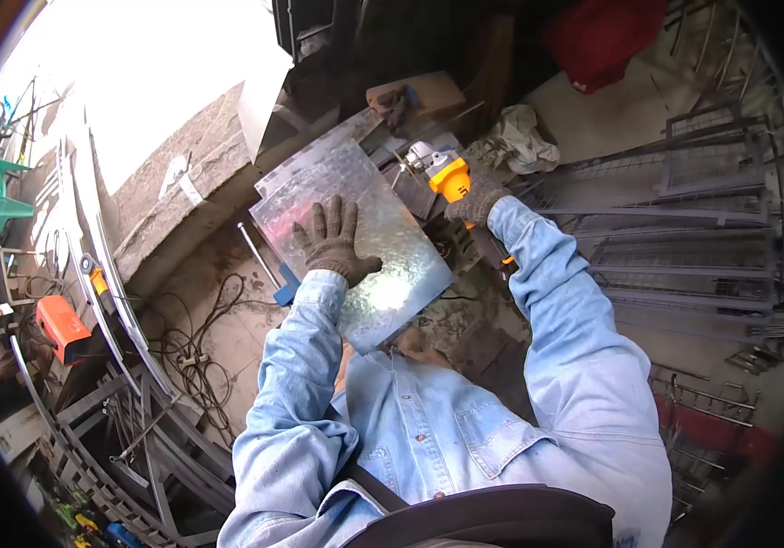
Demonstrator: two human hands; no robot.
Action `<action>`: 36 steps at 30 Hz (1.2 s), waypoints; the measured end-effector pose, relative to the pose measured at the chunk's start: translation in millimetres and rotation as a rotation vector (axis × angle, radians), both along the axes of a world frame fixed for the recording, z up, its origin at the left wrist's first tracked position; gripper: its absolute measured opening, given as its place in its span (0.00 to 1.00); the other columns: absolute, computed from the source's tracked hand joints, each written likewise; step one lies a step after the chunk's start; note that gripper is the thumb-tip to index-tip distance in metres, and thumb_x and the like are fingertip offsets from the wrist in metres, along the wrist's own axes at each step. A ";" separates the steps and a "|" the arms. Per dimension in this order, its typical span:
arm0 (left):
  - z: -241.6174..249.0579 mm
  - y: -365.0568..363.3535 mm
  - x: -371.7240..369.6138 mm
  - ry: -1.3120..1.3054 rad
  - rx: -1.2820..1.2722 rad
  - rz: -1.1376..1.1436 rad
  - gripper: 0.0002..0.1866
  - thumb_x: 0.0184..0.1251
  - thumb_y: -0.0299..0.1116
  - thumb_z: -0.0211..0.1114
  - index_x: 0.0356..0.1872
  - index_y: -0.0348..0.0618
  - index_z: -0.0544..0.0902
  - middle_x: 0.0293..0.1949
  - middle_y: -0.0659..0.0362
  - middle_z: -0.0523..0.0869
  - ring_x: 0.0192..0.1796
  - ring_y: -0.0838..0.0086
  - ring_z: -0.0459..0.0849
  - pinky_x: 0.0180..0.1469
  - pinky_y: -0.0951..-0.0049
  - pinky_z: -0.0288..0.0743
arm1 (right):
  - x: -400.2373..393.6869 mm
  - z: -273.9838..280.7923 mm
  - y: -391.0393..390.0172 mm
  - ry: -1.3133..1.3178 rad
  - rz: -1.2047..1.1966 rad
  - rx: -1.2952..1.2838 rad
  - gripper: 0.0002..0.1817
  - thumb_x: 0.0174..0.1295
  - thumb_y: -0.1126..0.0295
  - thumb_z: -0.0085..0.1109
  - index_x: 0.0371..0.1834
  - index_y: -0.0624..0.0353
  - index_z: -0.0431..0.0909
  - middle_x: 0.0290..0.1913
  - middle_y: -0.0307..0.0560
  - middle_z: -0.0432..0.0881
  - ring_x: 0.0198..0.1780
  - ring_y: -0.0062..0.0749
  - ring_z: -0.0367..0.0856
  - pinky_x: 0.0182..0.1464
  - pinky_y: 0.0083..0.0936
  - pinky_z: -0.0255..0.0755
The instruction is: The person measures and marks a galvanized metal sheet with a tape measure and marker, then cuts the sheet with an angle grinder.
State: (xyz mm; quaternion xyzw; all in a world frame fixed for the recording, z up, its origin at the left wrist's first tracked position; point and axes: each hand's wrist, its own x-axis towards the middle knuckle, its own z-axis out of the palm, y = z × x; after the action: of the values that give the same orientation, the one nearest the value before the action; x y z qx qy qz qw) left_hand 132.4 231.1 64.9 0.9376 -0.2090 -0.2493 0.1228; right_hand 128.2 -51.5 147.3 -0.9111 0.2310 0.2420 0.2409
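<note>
My left hand (335, 245), in a dark knit glove, lies flat with fingers spread on a shiny galvanized metal sheet (387, 224). In a matching glove, my right hand (478, 197) is wrapped round a yellow angle grinder (449, 180). The grinder's silver head points toward the sheet's far right edge; whether its disc touches the metal cannot be made out. Beside the sheet's left edge is a bar clamp with a blue end (286, 290). The sheet slopes down toward my lap, and its support is mostly hidden under it.
Loose cables (195, 352) lie on the floor at the left, near long curved metal strips (104, 247) and an orange box-like object (63, 329). Dark metal grille frames (684, 247) fill the right side. A crumpled pale cloth (524, 142) lies beyond my right hand.
</note>
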 end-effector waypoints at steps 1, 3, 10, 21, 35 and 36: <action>0.9 0.2 0.3 0.013 0.000 0.006 0.64 0.45 0.68 0.70 0.81 0.58 0.46 0.83 0.57 0.39 0.82 0.50 0.31 0.74 0.30 0.22 | 15.6 -23.4 -5.1 0.034 0.039 -0.064 0.68 0.33 0.55 0.79 0.80 0.58 0.45 0.63 0.63 0.75 0.63 0.50 0.77 0.63 0.34 0.73; -1.2 0.9 0.9 0.021 -0.014 0.011 0.64 0.45 0.68 0.70 0.81 0.59 0.46 0.83 0.57 0.39 0.83 0.51 0.31 0.74 0.30 0.22 | 39.4 -40.8 -7.3 0.056 0.066 -0.103 0.62 0.34 0.54 0.79 0.76 0.57 0.54 0.64 0.60 0.75 0.63 0.49 0.77 0.64 0.35 0.73; -2.1 2.6 0.6 0.046 -0.061 0.021 0.63 0.45 0.68 0.70 0.81 0.60 0.45 0.83 0.57 0.38 0.83 0.51 0.31 0.73 0.29 0.20 | 71.4 -1.4 30.0 0.196 0.084 -0.248 0.53 0.35 0.54 0.79 0.69 0.57 0.65 0.62 0.57 0.78 0.63 0.49 0.78 0.64 0.38 0.73; -3.1 3.1 0.6 0.066 -0.066 0.017 0.64 0.45 0.69 0.70 0.81 0.60 0.44 0.83 0.57 0.38 0.83 0.51 0.30 0.73 0.30 0.20 | 82.1 -19.4 28.7 0.268 0.131 -0.257 0.54 0.33 0.53 0.80 0.68 0.58 0.65 0.63 0.59 0.77 0.63 0.51 0.78 0.64 0.41 0.73; -6.3 3.7 0.9 0.046 -0.076 0.014 0.63 0.45 0.68 0.71 0.81 0.61 0.46 0.83 0.57 0.39 0.83 0.51 0.30 0.73 0.29 0.19 | 65.7 -27.9 20.8 0.149 0.172 -0.235 0.56 0.30 0.55 0.83 0.68 0.58 0.65 0.63 0.58 0.75 0.65 0.50 0.74 0.63 0.39 0.74; -6.1 3.7 0.8 0.045 -0.076 0.013 0.63 0.45 0.68 0.71 0.81 0.61 0.46 0.83 0.57 0.39 0.83 0.51 0.30 0.73 0.29 0.19 | 63.2 -29.8 19.1 0.143 0.166 -0.210 0.56 0.28 0.55 0.83 0.67 0.58 0.65 0.62 0.57 0.74 0.64 0.49 0.74 0.63 0.38 0.73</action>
State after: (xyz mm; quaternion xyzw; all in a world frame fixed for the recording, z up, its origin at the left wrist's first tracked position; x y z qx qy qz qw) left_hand 133.2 234.8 58.8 0.9277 -0.2095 -0.2614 0.1647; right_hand 191.4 -32.4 117.4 -0.9276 0.1956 0.3000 0.1064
